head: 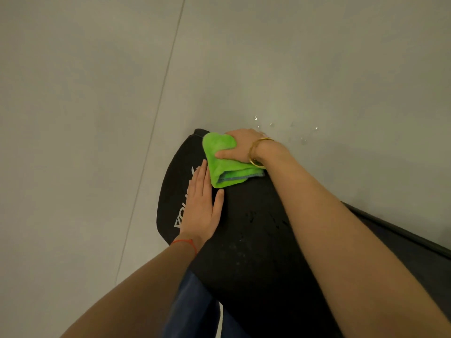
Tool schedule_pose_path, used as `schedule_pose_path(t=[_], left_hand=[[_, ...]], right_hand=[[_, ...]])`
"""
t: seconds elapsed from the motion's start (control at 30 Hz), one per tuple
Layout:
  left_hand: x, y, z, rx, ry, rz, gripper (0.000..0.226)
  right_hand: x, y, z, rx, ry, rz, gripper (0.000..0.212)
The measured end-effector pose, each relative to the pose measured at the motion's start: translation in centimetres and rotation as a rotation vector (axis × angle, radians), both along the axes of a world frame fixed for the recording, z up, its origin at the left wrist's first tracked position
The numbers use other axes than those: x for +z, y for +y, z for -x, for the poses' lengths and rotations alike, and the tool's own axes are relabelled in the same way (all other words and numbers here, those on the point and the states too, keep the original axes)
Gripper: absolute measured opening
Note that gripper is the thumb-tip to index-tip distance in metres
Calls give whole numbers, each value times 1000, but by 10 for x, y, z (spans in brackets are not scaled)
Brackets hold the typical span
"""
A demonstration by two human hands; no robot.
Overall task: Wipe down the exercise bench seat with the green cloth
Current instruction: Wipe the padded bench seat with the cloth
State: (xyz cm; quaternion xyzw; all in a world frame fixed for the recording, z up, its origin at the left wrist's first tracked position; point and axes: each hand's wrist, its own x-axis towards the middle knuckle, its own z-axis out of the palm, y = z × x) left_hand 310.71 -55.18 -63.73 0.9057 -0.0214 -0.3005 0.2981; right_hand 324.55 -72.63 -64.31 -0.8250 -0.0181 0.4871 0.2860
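Pinched folded green cloth (225,162) in right hand (240,146) at seat (246,240) far edge; left hand (201,208) flat, fingers together. Risked sliding cloth off edge, missing droplets mid-seat.

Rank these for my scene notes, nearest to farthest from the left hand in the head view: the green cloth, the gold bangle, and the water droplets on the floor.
From the left hand, flat on the bench seat:
1. Green cloth, right beside its fingertips, under the right hand.
2. Gold bangle, on the right wrist, beyond the cloth.
3. Water droplets, on the floor past the seat's far right edge.
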Motion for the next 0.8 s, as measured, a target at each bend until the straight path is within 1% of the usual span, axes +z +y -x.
schedule_pose_path(t=[0.1,0.2,0.33,0.47,0.53,0.6,0.7,0.8], left_hand=[[-1,3,0,-13,5,-18,63],[-1,6,-2,-57,0,-34,63],[6,5,-2,-85,26,-41,65],[23,-6,4,-131,61,-69,69],[37,-16,11,-184,63,-61,69],[54,-28,21,-254,50,-34,68],[74,-42,37,-328,32,-8,66],[86,-52,53,-378,16,-34,65]], right_hand=[[-18,25,-17,29,-6,-12,55],[-8,15,-8,30,-23,-4,57],[35,-36,31,-45,-11,18,57],[98,-96,86,-89,-43,119,54],[126,-124,110,-108,-28,166,56],[143,-141,123,-102,-23,216,57],[140,-131,116,-65,-35,255,60],[130,-114,107,-42,-63,256,62]])
